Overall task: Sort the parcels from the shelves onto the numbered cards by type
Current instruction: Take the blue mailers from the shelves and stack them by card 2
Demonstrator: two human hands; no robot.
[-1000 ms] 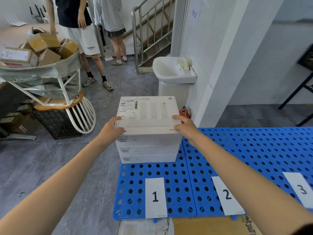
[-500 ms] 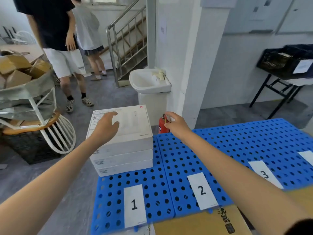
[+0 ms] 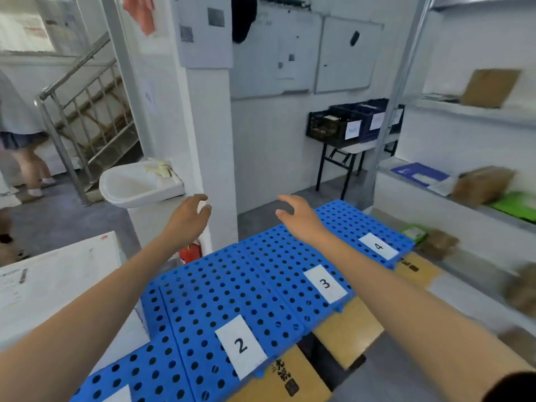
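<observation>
Blue perforated pallet (image 3: 220, 288) runs diagonally across the floor, tiled in sections, dotted with round holes. White parcel (image 3: 55, 285) sits at its left end: flat, pale top with a shipping label and barcode near the left edge, a small red mark at the far corner; only partly in frame. Metal shelves (image 3: 464, 114) stand at the right, beyond the pallet's far end. On them are brown cardboard parcels (image 3: 483, 184), blurred, one on the upper level, plus a blue flat parcel (image 3: 417, 172) and a green one (image 3: 516, 206) on the middle level.

Along the pallet's near edge lie white numbered cards: card 2 (image 3: 240, 345), card 3 (image 3: 324, 283), card 4 (image 3: 378, 246), each bare of parcels.

Left hand (image 3: 188, 220) hangs over the pallet's far-left corner, fingers loosely curled, holding nothing. Right hand (image 3: 300, 214) hangs above the far edge, fingers spread and relaxed, likewise empty.
</observation>
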